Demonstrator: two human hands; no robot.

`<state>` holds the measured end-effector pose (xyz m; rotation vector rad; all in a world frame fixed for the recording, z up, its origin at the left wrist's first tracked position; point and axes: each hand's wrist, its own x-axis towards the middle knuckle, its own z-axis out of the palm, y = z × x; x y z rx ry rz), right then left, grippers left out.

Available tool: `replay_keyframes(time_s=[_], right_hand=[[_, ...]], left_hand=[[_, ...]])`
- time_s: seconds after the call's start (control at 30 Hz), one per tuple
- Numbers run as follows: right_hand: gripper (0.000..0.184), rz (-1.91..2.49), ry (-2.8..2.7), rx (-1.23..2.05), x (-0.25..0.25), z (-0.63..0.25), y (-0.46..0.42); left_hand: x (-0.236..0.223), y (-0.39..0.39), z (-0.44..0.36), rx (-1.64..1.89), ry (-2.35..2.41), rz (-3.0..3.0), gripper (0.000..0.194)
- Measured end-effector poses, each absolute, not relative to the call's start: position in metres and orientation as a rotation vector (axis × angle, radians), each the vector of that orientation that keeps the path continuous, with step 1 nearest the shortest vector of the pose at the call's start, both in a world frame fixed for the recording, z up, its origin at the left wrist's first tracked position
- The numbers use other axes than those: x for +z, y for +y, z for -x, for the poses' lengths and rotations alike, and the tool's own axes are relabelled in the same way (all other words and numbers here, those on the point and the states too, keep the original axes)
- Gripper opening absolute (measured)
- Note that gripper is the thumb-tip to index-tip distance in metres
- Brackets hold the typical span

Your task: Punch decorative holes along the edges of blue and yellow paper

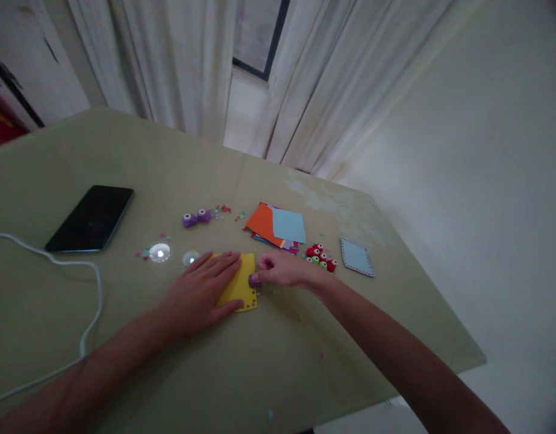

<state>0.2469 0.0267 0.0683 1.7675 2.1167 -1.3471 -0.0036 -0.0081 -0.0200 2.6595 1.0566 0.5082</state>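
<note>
A yellow sheet of paper (pixel 247 274) lies on the table with a row of small holes along its right edge. My left hand (pixel 209 283) rests flat on the sheet, fingers stretched out and pressing it down. At the right edge of the paper, my right hand (pixel 278 269) pinches a small purple craft hole punch (pixel 254 281). The punch sits over the edge, partly covered by my fingers. Just beyond my left fingertips is a shiny clear round piece (pixel 190 258), partly hidden.
Behind my hands lies a stack of coloured paper (pixel 288 225). Red and green eyed punches (pixel 321 258) cluster near my right wrist, with a hole-edged blue sheet (pixel 358 257) beyond. Two purple punches (pixel 196 218), paper bits, another clear disc (pixel 159 252), a tablet (pixel 92 218) and white cable (pixel 98 289) lie leftward.
</note>
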Motion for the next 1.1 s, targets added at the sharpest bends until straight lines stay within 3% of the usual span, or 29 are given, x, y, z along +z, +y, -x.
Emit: replay_keyframes(time_s=[0.3, 0.5, 0.67, 0.9, 1.1], right_hand=[[0.041, -1.706, 2.099, -1.249, 0.069, -0.241, 0.032], [0.041, -1.773, 2.085, -1.478, 0.059, -0.253, 0.03], [0.014, -1.77, 2.17, -1.722, 0.064, -0.263, 0.012], [0.031, -1.894, 2.339, -1.243, 0.074, -0.289, -0.008], [0.023, -1.909, 2.592, -0.97, 0.076, -0.28, -0.034]], left_hand=[[-0.018, -0.007, 0.003, 0.484, 1.062, -2.653, 0.078], [-0.018, -0.007, 0.004, 0.475, 1.06, -2.678, 0.077], [-0.017, -0.007, 0.003, 0.464, 1.059, -2.684, 0.076], [-0.014, -0.008, 0.002, 0.455, 1.075, -2.644, 0.077], [-0.012, -0.008, 0.001, 0.418, 1.079, -2.631, 0.077]])
